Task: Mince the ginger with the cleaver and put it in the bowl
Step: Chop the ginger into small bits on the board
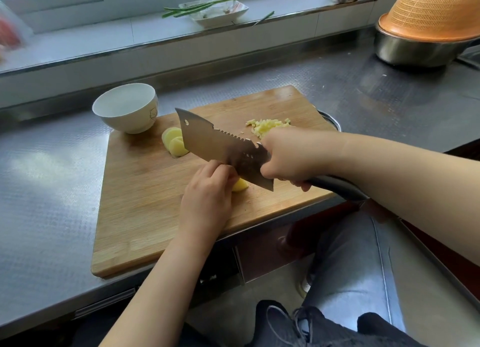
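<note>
On the wooden cutting board (145, 206), my left hand (206, 194) pins down a yellow piece of ginger (240, 185) with curled fingers. My right hand (288, 156) grips the dark handle of the cleaver (220, 144), whose blade stands over the ginger right beside my left fingers. A few ginger slices (174, 141) lie stacked behind the blade near the board's far left. A small heap of minced ginger (265, 126) sits at the far right of the board, partly hidden by my right hand. The empty white bowl (126, 108) stands on the board's far left corner.
The board lies on a steel counter (46, 180) and overhangs its front edge. A steel basin topped by an orange colander (428, 27) stands at the far right. A white dish with green stalks (215, 8) rests on the windowsill. My legs are below the counter edge.
</note>
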`<act>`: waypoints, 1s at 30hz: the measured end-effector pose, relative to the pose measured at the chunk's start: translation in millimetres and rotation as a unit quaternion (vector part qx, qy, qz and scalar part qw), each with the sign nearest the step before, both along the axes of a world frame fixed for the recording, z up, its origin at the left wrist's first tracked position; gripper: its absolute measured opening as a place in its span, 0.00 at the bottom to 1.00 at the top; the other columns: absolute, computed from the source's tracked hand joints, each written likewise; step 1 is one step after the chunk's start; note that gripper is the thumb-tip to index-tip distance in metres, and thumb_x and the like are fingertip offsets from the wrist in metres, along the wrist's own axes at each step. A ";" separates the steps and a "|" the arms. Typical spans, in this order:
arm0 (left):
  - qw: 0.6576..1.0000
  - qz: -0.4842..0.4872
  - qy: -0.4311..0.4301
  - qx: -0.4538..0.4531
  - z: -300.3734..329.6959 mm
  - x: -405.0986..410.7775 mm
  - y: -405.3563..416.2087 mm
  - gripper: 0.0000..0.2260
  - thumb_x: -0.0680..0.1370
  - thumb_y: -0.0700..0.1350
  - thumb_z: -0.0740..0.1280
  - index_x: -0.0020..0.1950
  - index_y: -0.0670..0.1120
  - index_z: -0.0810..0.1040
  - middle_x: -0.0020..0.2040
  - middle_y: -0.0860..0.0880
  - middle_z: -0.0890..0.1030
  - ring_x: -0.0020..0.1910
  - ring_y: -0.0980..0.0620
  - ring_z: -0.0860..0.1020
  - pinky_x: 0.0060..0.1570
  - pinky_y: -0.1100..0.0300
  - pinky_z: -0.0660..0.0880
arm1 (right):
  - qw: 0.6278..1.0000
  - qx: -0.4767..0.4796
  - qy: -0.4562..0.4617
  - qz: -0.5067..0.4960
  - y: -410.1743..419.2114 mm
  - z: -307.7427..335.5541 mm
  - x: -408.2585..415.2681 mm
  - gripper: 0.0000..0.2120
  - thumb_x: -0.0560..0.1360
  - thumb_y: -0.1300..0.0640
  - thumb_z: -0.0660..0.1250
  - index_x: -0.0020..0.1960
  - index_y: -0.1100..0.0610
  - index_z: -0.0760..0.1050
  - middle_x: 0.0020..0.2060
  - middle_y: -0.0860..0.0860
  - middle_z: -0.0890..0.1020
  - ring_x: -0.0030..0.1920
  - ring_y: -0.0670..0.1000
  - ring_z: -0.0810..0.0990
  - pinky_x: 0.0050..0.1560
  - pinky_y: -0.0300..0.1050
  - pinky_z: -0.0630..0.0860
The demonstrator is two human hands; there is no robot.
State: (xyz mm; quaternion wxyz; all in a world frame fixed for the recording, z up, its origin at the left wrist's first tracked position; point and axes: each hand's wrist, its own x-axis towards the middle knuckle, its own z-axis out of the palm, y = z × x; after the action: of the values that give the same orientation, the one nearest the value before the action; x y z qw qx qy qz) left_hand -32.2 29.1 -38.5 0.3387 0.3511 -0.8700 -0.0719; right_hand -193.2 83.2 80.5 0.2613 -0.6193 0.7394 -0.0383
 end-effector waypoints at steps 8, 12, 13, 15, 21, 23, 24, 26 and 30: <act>1.000 0.004 0.008 -0.003 -2.3 -0.5 -1.9 0.02 0.75 0.40 0.67 0.44 0.42 0.79 0.44 0.46 0.78 0.40 0.43 0.76 0.33 0.51 0.74 | 0.999 0.036 0.007 0.004 -8.3 -14.3 8.8 0.08 0.78 0.65 0.60 0.40 0.59 0.68 0.32 0.60 0.78 0.25 0.53 0.77 0.25 0.43 0.78; 1.000 0.009 0.014 0.006 -1.6 0.6 -1.1 0.01 0.75 0.39 0.70 0.44 0.43 0.80 0.44 0.48 0.79 0.40 0.45 0.77 0.33 0.53 0.74 | 1.000 -0.001 0.019 -0.011 1.7 -27.4 5.9 0.07 0.78 0.61 0.62 0.41 0.59 0.72 0.33 0.58 0.79 0.26 0.54 0.79 0.23 0.40 0.75; 1.000 0.007 0.022 0.015 -1.5 1.9 -0.9 0.01 0.75 0.39 0.70 0.44 0.43 0.80 0.44 0.49 0.80 0.40 0.47 0.77 0.34 0.54 0.74 | 1.000 -0.009 0.016 -0.010 3.3 -29.8 3.2 0.07 0.78 0.59 0.62 0.42 0.60 0.73 0.33 0.57 0.79 0.26 0.54 0.80 0.23 0.40 0.75; 0.998 0.003 0.041 0.039 -0.8 4.8 -1.2 0.01 0.74 0.40 0.71 0.43 0.45 0.81 0.43 0.51 0.79 0.39 0.50 0.77 0.36 0.55 0.74 | 1.000 -0.012 -0.026 -0.004 6.6 -31.3 -4.1 0.09 0.78 0.57 0.64 0.47 0.63 0.75 0.32 0.56 0.79 0.26 0.51 0.80 0.25 0.41 0.76; 0.998 0.006 0.041 0.052 -0.7 5.8 -1.3 0.02 0.74 0.39 0.72 0.43 0.44 0.80 0.42 0.51 0.79 0.38 0.50 0.76 0.36 0.54 0.74 | 0.990 -0.037 -0.137 0.003 22.6 -28.4 -12.5 0.08 0.80 0.60 0.62 0.42 0.57 0.70 0.34 0.53 0.80 0.21 0.44 0.76 0.25 0.39 0.74; 0.998 0.009 0.038 0.050 -0.4 5.8 -0.8 0.01 0.74 0.39 0.71 0.43 0.44 0.80 0.43 0.51 0.79 0.39 0.49 0.76 0.36 0.55 0.73 | 0.993 -0.051 -0.110 0.003 21.0 -27.3 -11.1 0.06 0.80 0.60 0.61 0.44 0.59 0.70 0.32 0.55 0.78 0.21 0.46 0.75 0.24 0.39 0.73; 0.998 0.010 0.034 0.048 0.0 5.6 -0.4 0.01 0.74 0.40 0.71 0.43 0.44 0.80 0.44 0.50 0.79 0.39 0.49 0.76 0.36 0.55 0.73 | 0.994 -0.055 -0.099 0.003 19.1 -24.0 -10.6 0.04 0.80 0.60 0.61 0.46 0.60 0.70 0.31 0.56 0.77 0.21 0.47 0.75 0.24 0.40 0.73; 0.999 0.014 0.022 0.038 0.8 5.0 0.6 0.01 0.75 0.40 0.70 0.44 0.43 0.81 0.45 0.50 0.79 0.39 0.49 0.76 0.36 0.57 0.73 | 0.994 -0.059 -0.090 0.005 15.4 -11.8 -9.8 0.04 0.80 0.59 0.61 0.50 0.60 0.72 0.29 0.56 0.77 0.22 0.48 0.75 0.25 0.40 0.74; 0.999 0.023 0.006 0.021 0.9 4.1 3.2 0.02 0.76 0.37 0.68 0.44 0.42 0.80 0.45 0.48 0.79 0.38 0.49 0.75 0.35 0.60 0.68 | 0.996 -0.049 -0.071 0.009 11.0 5.3 -7.2 0.04 0.79 0.59 0.61 0.45 0.57 0.70 0.28 0.54 0.76 0.22 0.47 0.75 0.26 0.41 0.74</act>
State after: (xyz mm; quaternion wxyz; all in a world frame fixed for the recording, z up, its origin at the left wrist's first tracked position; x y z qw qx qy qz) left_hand -28.1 32.3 -37.6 0.3384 0.3779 -0.8577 -0.0842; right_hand -200.5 94.3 85.8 0.2829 -0.6334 0.7108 -0.1166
